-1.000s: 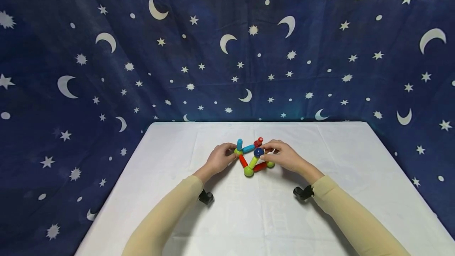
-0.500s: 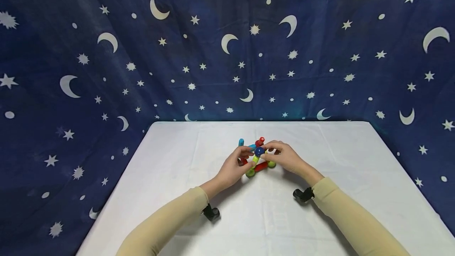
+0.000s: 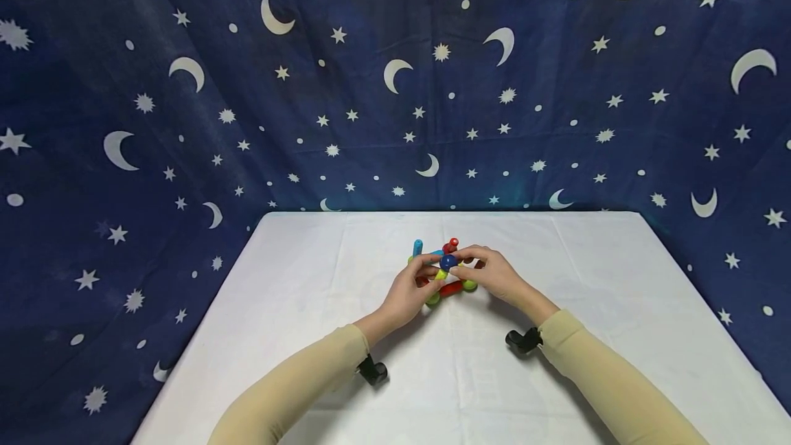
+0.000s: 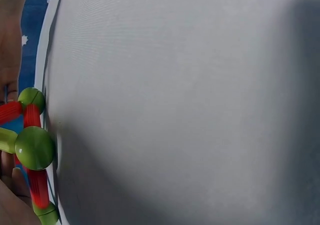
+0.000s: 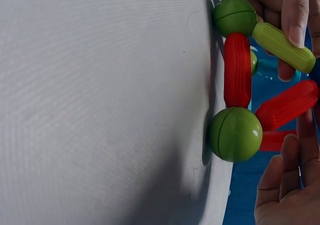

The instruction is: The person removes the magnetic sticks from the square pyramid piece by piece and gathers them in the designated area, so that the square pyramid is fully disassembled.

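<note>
A construction of coloured rods and balls stands on the white table. Its dark blue ball point(image 3: 448, 263) is on top, pinched between thumb and fingers of my right hand point(image 3: 497, 277). Just below, my left hand point(image 3: 404, 294) grips the yellow-green rod point(image 5: 285, 47) that slants up from a green ball point(image 5: 235, 17). A red rod point(image 5: 237, 70) runs along the base to another green ball point(image 5: 236, 135), from which a second red rod point(image 5: 287, 105) slants up toward the blue ball. The left hand covers part of the near left side in the head view.
Behind the hands, a light blue rod point(image 3: 417, 247) points up, and a red piece point(image 3: 451, 246) stands at the back corner. A white cloth covers the table point(image 3: 445, 376). A dark blue curtain point(image 3: 346, 88) with moons and stars hangs behind.
My left hand has left the left green ball and moved right and nearer, onto the yellow-green rod. The right hand stays at the blue ball.
</note>
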Motion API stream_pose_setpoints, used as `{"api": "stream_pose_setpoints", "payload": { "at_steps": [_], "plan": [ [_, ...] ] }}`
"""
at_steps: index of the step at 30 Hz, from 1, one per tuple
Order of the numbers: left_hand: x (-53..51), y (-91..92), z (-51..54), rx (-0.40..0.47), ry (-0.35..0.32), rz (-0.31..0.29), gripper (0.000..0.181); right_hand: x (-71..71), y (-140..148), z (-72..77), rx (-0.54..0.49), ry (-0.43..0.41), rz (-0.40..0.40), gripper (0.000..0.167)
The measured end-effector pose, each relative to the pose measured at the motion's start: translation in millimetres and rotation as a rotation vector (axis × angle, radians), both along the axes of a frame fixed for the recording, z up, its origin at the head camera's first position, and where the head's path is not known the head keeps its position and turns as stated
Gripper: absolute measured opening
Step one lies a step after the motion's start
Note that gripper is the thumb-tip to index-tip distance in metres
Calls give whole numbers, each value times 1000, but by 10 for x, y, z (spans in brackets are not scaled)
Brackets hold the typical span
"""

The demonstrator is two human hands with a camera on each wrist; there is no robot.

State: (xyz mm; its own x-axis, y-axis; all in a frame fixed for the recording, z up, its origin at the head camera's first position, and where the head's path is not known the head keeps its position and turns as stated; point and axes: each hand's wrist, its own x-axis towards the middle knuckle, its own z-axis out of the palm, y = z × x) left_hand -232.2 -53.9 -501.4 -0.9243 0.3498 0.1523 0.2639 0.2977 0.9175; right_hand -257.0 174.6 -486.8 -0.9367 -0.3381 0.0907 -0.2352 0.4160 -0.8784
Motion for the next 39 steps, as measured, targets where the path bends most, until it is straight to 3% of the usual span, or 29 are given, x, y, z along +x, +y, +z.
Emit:
{"api": "stream_pose_setpoints", "payload": {
  "at_steps": [9,18,26,34,36,39],
  "plan": [
    [-26,-23,5,3,-7,-9,44,-12,-25,12,6,31,-9,40],
    [-53,-78,13,-52,53,22,39,-23,28,41,-9,40,-39,40],
    [-70,-164,7,-39,33,40,44,-7,144,40,-15,-10,-111,44],
    [-52,-276,7,-34,22,49,49,-20,269,-15,1,-18,-130,46],
    [-46,-280,13,-41,38,51,51,-23,279,-16,-4,-22,-133,46],
    [-14,-269,46,-95,147,82,52,-18,281,-6,-12,-27,-137,46]
  ]
}}
